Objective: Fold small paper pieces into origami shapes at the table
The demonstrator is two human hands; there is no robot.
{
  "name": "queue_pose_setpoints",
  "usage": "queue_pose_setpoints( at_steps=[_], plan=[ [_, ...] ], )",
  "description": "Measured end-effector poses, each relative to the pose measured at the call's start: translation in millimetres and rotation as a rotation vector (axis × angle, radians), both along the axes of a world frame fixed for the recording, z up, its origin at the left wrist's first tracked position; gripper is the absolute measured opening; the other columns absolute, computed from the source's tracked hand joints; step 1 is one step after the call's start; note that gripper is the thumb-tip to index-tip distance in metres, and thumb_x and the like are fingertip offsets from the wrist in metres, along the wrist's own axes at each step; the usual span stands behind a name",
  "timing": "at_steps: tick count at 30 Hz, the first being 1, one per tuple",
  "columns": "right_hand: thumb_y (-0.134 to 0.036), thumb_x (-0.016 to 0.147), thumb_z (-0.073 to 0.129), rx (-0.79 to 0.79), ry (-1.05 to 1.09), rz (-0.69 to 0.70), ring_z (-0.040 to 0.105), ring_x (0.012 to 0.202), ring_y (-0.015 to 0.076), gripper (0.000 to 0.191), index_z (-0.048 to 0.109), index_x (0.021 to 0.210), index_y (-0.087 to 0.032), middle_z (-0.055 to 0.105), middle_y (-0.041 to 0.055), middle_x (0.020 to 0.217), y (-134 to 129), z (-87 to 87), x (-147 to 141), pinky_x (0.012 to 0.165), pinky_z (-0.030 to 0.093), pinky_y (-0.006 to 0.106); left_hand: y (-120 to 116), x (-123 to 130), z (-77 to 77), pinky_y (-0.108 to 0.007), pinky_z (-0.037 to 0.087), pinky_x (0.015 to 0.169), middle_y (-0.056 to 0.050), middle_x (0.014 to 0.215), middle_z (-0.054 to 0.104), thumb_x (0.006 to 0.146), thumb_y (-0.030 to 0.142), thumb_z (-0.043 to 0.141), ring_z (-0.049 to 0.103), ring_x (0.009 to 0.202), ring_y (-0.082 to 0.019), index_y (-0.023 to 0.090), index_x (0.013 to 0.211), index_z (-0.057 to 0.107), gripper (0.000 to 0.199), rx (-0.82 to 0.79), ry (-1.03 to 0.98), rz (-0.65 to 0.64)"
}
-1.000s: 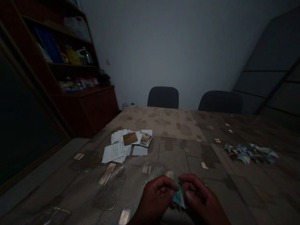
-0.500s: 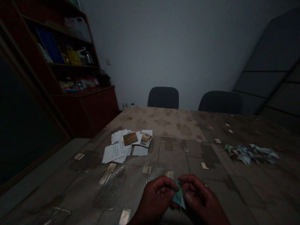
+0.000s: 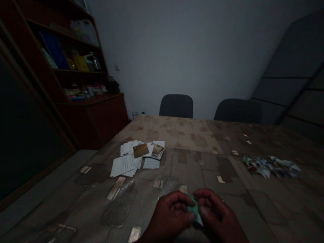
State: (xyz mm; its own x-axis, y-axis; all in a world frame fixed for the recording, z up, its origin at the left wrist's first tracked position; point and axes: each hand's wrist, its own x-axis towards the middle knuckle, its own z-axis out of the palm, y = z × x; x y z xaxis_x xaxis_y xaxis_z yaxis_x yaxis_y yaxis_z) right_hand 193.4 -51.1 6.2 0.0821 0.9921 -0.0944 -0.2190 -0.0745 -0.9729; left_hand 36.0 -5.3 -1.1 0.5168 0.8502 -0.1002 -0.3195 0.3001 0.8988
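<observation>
A small green and pale blue folded paper [image 3: 194, 211] is held between my two hands near the table's front edge. My left hand [image 3: 174, 212] pinches it from the left, the thumb low on its face and the index finger at its top. On its other side, my right hand [image 3: 215, 211] has its curled fingers and thumb against the paper's right edge. Part of the paper is hidden by the fingers.
White sheets [image 3: 123, 165] and brown picture cards [image 3: 141, 150] lie left of centre on the patterned table [image 3: 187, 131]. Crumpled or folded papers [image 3: 270, 167] form a pile at the right. Two grey chairs [image 3: 176, 105] stand behind; a red cabinet [image 3: 106, 114] is at the left.
My left thumb has moved right and down over the paper, which now looks narrower and more bent. My right hand has barely shifted.
</observation>
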Motion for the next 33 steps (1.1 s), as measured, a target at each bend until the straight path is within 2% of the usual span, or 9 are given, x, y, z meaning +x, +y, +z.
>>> queue_pose_setpoints(
  at_steps=[5, 9, 13, 19, 25, 28, 33],
  plan=[
    [-0.061, 0.073, 0.075, -0.008, -0.001, -0.01, 0.052, 0.063, 0.0143, 0.044, 0.067, 0.098, -0.025, 0.057, -0.0029, 0.069, 1, -1.6, 2, 0.059, 0.039, 0.026, 2, 2, -6.8, -0.026, 0.05, 0.065, -0.005, 0.069, 0.072, 0.059, 0.034, 0.09, 0.069, 0.066, -0.017, 0.013, 0.084, 0.069, 0.039, 0.01, -0.078, -0.036],
    [-0.061, 0.075, 0.074, 0.002, 0.007, 0.008, 0.051, 0.063, 0.0141, 0.045, 0.067, 0.1, -0.025, 0.057, -0.0029, 0.069, 0, -0.4, 3, 0.059, 0.038, 0.025, 3, 2, -6.3, -0.023, 0.049, 0.061, -0.003, 0.068, 0.071, 0.055, 0.032, 0.092, 0.066, 0.062, -0.014, 0.013, 0.083, 0.071, 0.04, 0.01, -0.084, -0.04],
    [-0.06, 0.073, 0.076, 0.024, 0.002, 0.012, 0.051, 0.063, 0.014, 0.045, 0.068, 0.1, -0.025, 0.058, -0.0024, 0.071, 0, -1.1, 4, 0.059, 0.038, 0.025, 5, 1, -5.6, -0.018, 0.045, 0.056, 0.002, 0.059, 0.063, 0.061, 0.037, 0.089, 0.058, 0.054, -0.009, 0.013, 0.079, 0.073, 0.034, 0.038, -0.034, 0.004],
    [-0.058, 0.076, 0.074, 0.017, 0.023, 0.031, 0.055, 0.068, 0.0156, 0.044, 0.067, 0.105, -0.026, 0.059, -0.0012, 0.076, 0, -15.3, 6, 0.062, 0.041, 0.027, 6, 2, -9.9, -0.017, 0.042, 0.053, 0.001, 0.058, 0.063, 0.064, 0.034, 0.086, 0.056, 0.054, -0.009, 0.013, 0.077, 0.074, 0.027, 0.093, -0.003, 0.039],
    [-0.058, 0.074, 0.075, -0.003, 0.027, 0.033, 0.058, 0.069, 0.0169, 0.043, 0.067, 0.102, -0.026, 0.063, -0.0003, 0.079, 2, -16.1, 7, 0.064, 0.042, 0.028, 3, 0, -0.9, -0.018, 0.043, 0.056, -0.001, 0.063, 0.065, 0.066, 0.029, 0.083, 0.058, 0.057, -0.01, 0.013, 0.068, 0.073, 0.019, 0.125, 0.048, 0.083],
    [-0.059, 0.076, 0.074, -0.013, 0.011, 0.046, 0.056, 0.067, 0.0166, 0.041, 0.068, 0.099, -0.025, 0.064, 0.0, 0.076, 2, -13.0, 8, 0.062, 0.042, 0.028, 3, -1, -1.3, -0.019, 0.045, 0.059, -0.001, 0.064, 0.065, 0.064, 0.032, 0.086, 0.058, 0.059, -0.01, 0.013, 0.074, 0.075, 0.025, 0.107, 0.006, 0.062],
    [-0.058, 0.08, 0.071, 0.01, 0.022, 0.068, 0.053, 0.063, 0.0143, 0.04, 0.067, 0.102, -0.025, 0.061, -0.0015, 0.068, 2, -7.5, 7, 0.061, 0.038, 0.026, 8, -1, -11.3, -0.02, 0.045, 0.054, -0.001, 0.059, 0.064, 0.054, 0.044, 0.091, 0.058, 0.053, -0.011, 0.012, 0.079, 0.075, 0.043, -0.024, 0.045, 0.065]
  ],
)
